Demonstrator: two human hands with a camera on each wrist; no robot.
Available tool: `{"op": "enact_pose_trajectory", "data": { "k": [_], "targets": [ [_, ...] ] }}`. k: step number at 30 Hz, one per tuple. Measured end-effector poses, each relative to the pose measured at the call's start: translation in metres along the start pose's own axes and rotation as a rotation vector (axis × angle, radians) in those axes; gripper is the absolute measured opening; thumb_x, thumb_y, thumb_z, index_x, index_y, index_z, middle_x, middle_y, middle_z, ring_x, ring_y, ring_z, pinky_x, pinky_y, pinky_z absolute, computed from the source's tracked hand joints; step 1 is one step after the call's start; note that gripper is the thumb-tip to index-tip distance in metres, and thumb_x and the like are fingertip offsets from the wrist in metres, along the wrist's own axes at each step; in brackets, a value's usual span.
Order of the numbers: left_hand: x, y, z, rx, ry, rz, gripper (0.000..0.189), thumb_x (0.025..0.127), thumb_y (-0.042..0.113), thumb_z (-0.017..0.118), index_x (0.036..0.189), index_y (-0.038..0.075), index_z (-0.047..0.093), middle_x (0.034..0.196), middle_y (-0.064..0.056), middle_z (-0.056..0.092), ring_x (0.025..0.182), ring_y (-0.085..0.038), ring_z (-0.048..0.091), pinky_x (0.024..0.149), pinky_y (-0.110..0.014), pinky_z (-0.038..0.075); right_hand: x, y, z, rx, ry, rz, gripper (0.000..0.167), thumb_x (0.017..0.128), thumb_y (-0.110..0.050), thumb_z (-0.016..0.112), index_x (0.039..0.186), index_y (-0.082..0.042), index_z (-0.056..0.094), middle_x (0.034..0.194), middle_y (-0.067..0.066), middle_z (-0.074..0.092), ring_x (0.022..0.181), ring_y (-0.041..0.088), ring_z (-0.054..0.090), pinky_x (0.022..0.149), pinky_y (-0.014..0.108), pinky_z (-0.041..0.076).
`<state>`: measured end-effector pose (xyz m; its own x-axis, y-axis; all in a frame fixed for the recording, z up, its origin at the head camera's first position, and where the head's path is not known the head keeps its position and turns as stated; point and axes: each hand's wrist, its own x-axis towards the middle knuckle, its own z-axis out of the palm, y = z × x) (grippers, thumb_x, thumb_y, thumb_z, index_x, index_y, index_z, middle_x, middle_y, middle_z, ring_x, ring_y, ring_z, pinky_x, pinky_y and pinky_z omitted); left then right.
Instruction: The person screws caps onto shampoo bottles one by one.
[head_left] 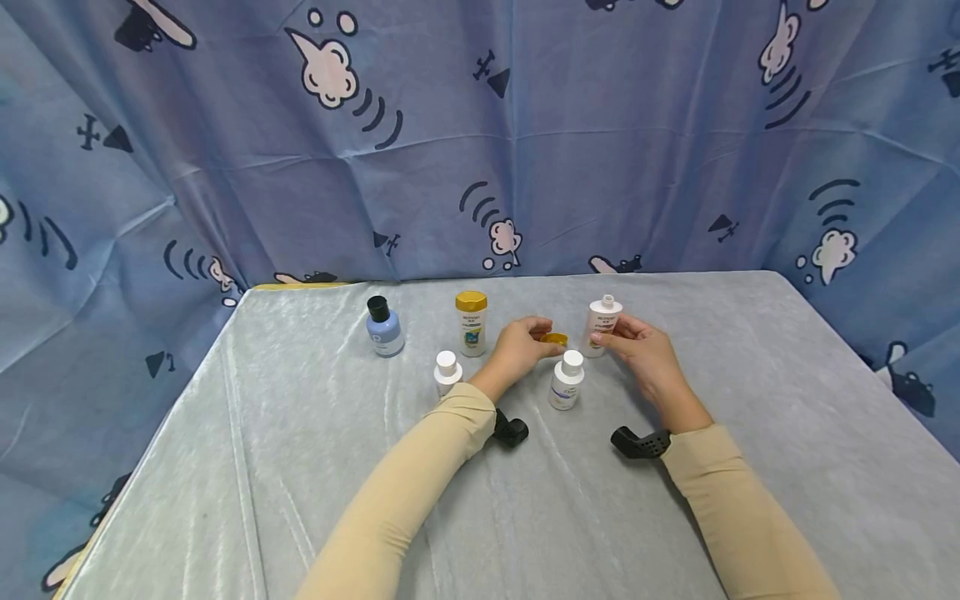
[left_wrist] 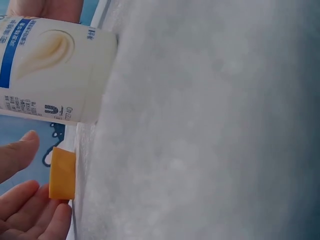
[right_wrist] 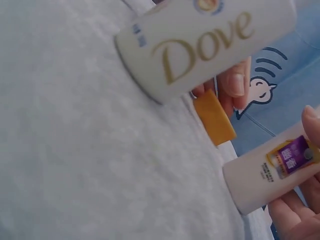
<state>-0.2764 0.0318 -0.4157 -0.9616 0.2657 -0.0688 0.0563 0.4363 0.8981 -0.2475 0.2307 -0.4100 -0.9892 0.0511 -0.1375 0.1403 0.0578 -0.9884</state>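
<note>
A slim white bottle with an uncovered white neck stands upright at the back of the table. My right hand grips it, thumb on the front and fingers behind; its purple label shows in the right wrist view. To its left a yellow cap lies on the cloth. My left hand is at this cap, fingertips against its side, while in the left wrist view the thumb is spread away from it. Nearer than both hands stands a white Dove bottle with a white cap.
Beyond my left forearm stands a white bottle with a yellow cap. A second white-capped bottle is partly hidden by the left sleeve. A blue bottle with a black cap stands farther left. A patterned blue curtain hangs behind the table.
</note>
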Motion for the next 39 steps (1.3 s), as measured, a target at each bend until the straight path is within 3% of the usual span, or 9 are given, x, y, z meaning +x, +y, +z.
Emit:
{"op": "enact_pose_trajectory", "data": {
  "k": [6, 13, 18, 21, 32, 39],
  "targets": [
    [0.0004, -0.0023, 0.0018, 0.024, -0.005, -0.004, 0.047, 0.086, 0.012, 0.078, 0.130, 0.003, 0.063, 0.131, -0.011, 0.067, 0.122, -0.024, 0.062, 0.104, -0.031, 0.050, 0.0005, 0.0040, 0.0019, -0.055, 0.040, 0.006, 0.066, 0.091, -0.021, 0.075, 0.146, -0.001, 0.046, 0.106, -0.022, 0.061, 0.106, -0.005, 0.055, 0.090, 0.009, 0.046],
    [0.0023, -0.0038, 0.0024, 0.043, 0.011, -0.004, 0.044, 0.085, 0.011, 0.079, 0.126, 0.004, 0.067, 0.126, -0.011, 0.069, 0.118, -0.023, 0.064, 0.101, -0.029, 0.052, -0.0003, 0.0034, 0.0019, -0.005, 0.058, -0.016, 0.056, 0.090, -0.017, 0.074, 0.139, 0.000, 0.053, 0.093, -0.027, 0.063, 0.098, -0.006, 0.057, 0.083, 0.007, 0.048],
    [0.0038, -0.0026, 0.0037, 0.063, 0.003, -0.026, 0.041, 0.086, 0.012, 0.078, 0.125, 0.006, 0.068, 0.125, -0.009, 0.070, 0.115, -0.022, 0.065, 0.099, -0.028, 0.052, -0.0022, 0.0031, 0.0009, 0.017, 0.063, -0.027, 0.030, 0.091, -0.016, 0.074, 0.119, -0.017, 0.064, 0.091, -0.027, 0.064, 0.095, -0.007, 0.058, 0.082, 0.008, 0.049],
    [0.0038, -0.0012, 0.0039, 0.084, 0.006, -0.034, 0.039, 0.086, 0.011, 0.078, 0.124, 0.006, 0.068, 0.124, -0.009, 0.070, 0.114, -0.022, 0.065, 0.098, -0.028, 0.052, -0.0022, 0.0040, 0.0005, 0.017, 0.061, -0.026, 0.023, 0.091, -0.016, 0.074, 0.110, -0.024, 0.064, 0.091, -0.027, 0.064, 0.095, -0.007, 0.058, 0.082, 0.009, 0.048],
    [0.0025, 0.0024, 0.0031, 0.145, -0.003, -0.015, 0.036, 0.085, 0.008, 0.078, 0.120, 0.005, 0.070, 0.118, -0.010, 0.072, 0.107, -0.020, 0.066, 0.092, -0.024, 0.053, -0.0015, 0.0033, -0.0001, -0.026, 0.062, -0.001, 0.034, 0.091, -0.019, 0.074, 0.123, -0.017, 0.063, 0.093, -0.028, 0.063, 0.098, -0.006, 0.057, 0.087, 0.015, 0.047],
    [0.0018, 0.0034, 0.0031, 0.132, 0.013, -0.042, 0.033, 0.086, 0.008, 0.077, 0.117, 0.005, 0.071, 0.116, -0.011, 0.072, 0.104, -0.021, 0.065, 0.088, -0.026, 0.055, -0.0024, 0.0020, 0.0008, -0.039, 0.107, 0.009, 0.043, 0.089, -0.020, 0.076, 0.127, -0.007, 0.062, 0.091, -0.026, 0.062, 0.096, -0.005, 0.057, 0.083, 0.009, 0.049]
  ]
}}
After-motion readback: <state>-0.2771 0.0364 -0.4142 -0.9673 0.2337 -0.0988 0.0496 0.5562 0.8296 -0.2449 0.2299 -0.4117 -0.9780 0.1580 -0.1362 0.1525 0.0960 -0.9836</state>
